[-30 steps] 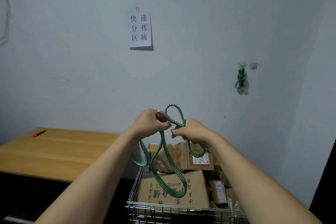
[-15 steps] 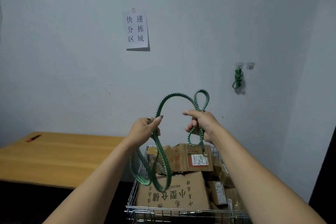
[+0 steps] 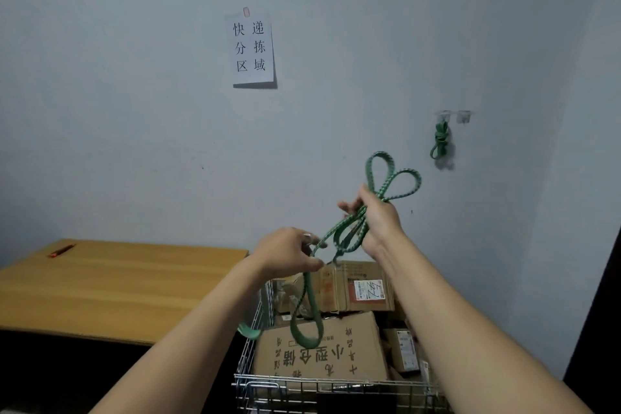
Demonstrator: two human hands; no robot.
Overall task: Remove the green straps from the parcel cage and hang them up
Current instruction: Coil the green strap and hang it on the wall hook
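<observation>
Clearly the work is at the coiling stage: a green strap (image 3: 349, 232) is off the parcel cage (image 3: 248, 376) and being gathered into loops in mid-air above the cartons. The right hand (image 3: 376, 215) is closed around a bunch of folds, two loops standing up out of its grip, while the left hand (image 3: 289, 252) pinches the running length just below — from there one long loop dangles down over the big cardboard box (image 3: 322, 346). Another strap (image 3: 440, 141), already bundled, hangs from a wall hook (image 3: 443, 116); the hook beside it (image 3: 464, 116) looks free. The next move, I judge, is to feed the dangling slack up into the right-hand bundle and wrap it tight — only then carry it across to that free hook.
</observation>
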